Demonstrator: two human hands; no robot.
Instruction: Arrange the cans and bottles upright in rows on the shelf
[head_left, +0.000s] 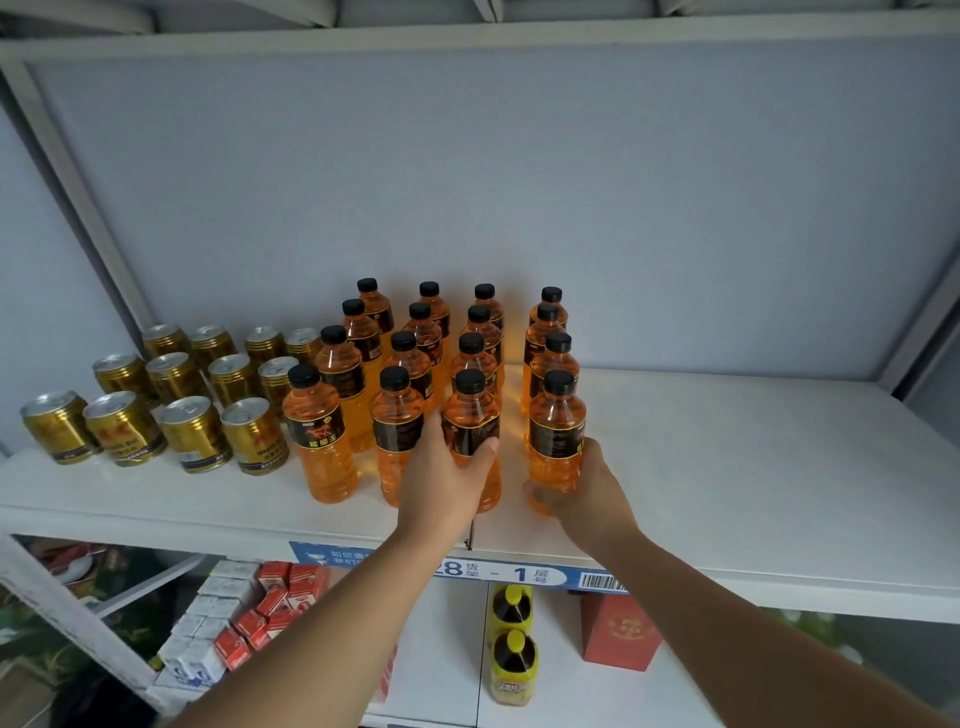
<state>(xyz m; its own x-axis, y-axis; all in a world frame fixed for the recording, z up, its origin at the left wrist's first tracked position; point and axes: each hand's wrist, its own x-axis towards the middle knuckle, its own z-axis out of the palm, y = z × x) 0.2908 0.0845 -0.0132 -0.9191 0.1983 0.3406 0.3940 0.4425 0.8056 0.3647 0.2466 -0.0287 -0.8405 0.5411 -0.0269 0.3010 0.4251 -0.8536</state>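
Observation:
Several orange drink bottles with black caps and black labels stand upright in rows on the white shelf (727, 467). My left hand (447, 478) is wrapped around the front bottle of the third row (470, 415). My right hand (587, 488) grips the lower part of the front bottle of the rightmost row (556, 431). Both bottles are upright and rest on the shelf. To the left, several gold cans (192, 431) stand upright in rows.
The shelf's right half is bare white surface up to the grey back wall. A blue label strip (519, 574) runs along the front edge. On the shelf below sit red and white cartons (249, 618), two yellow-capped bottles (511, 644) and a red box (618, 639).

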